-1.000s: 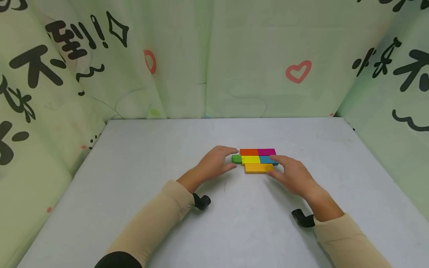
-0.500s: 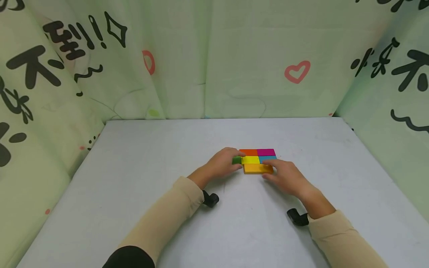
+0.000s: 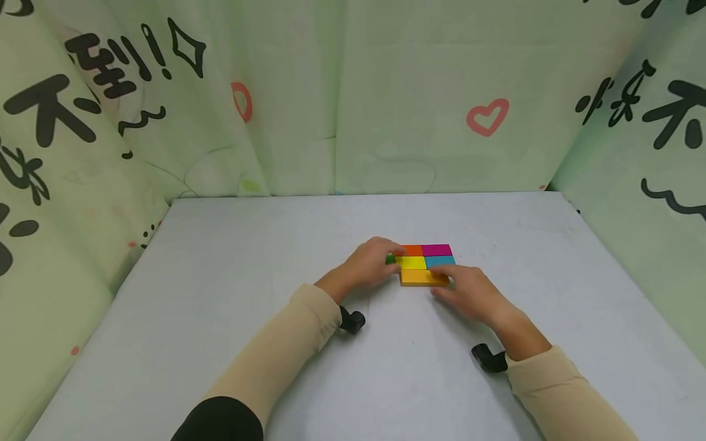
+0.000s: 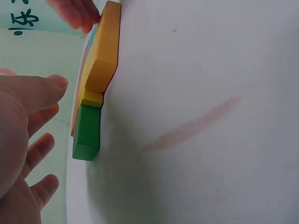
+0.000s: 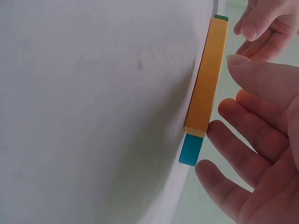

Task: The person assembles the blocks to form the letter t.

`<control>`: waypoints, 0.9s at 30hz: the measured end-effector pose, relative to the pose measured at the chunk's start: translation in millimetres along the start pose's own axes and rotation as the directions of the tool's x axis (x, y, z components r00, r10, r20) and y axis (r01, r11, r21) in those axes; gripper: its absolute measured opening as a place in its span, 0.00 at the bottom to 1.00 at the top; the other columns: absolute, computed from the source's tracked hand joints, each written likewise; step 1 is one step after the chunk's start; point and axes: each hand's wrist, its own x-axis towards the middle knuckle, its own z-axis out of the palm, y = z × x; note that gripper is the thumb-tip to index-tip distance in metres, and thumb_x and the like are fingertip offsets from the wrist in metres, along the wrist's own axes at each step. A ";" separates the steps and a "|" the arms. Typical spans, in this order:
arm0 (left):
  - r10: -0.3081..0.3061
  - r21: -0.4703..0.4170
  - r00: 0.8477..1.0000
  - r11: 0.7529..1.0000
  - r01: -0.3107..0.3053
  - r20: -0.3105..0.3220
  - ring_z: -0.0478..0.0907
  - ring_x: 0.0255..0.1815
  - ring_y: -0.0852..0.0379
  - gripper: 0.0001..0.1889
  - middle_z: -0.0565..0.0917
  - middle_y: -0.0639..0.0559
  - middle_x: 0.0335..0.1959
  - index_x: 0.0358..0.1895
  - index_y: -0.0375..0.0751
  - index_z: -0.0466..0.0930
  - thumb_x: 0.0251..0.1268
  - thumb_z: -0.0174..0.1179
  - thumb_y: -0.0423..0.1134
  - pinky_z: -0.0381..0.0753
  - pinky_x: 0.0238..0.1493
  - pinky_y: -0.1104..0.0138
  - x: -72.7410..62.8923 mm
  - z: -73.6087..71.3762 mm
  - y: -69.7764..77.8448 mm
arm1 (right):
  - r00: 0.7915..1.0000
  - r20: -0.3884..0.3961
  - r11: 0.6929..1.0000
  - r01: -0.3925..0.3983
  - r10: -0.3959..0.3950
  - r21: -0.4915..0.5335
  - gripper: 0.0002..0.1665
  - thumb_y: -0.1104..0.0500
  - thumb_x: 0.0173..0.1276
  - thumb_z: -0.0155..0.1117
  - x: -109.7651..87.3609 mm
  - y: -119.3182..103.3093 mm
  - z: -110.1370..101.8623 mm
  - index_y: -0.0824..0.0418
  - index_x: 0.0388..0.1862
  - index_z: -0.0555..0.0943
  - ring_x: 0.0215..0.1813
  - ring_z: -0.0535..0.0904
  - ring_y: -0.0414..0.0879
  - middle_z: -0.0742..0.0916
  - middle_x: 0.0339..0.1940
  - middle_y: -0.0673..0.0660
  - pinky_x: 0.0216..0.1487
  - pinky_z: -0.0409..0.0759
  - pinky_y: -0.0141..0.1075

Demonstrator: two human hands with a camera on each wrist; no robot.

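Flat coloured blocks lie in rows against each other on the white table. An amber block (image 3: 423, 278) forms the front row. Behind it sit a yellow block (image 3: 410, 263) and a blue block (image 3: 440, 262), with a green block (image 4: 87, 132) at their left end. Orange (image 3: 412, 250) and magenta (image 3: 437, 250) blocks make up the back row. My left hand (image 3: 373, 262) hovers at the left end, thumb and fingers spread about the green block, which it partly hides. My right hand (image 3: 473, 295) is at the amber block's right end, fingers loosely bent.
The white table (image 3: 386, 380) extends around the blocks on every side. Pale green curtains (image 3: 408, 92) with black lettering and red hearts hang behind it and at both sides. A small black wrist mount (image 3: 353, 320) shows on my left wrist, another (image 3: 488, 359) on the right.
My left hand has moved right, from beside the green block to partly over it. The right hand has come slightly left and nearer, off the blue block's end. The blocks keep their arrangement.
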 end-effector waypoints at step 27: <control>-0.166 0.002 0.986 0.986 0.166 0.032 0.68 0.69 0.51 0.22 0.76 0.54 0.67 0.70 0.54 0.74 0.76 0.57 0.44 0.65 0.69 0.57 32.0 -0.2 -8.2 | 0.995 0.099 1.000 -0.009 0.012 -0.028 0.32 0.53 0.69 0.69 -6.1 4.0 -1.3 0.64 0.68 0.75 0.65 0.72 0.67 0.79 0.64 0.67 0.62 0.70 0.61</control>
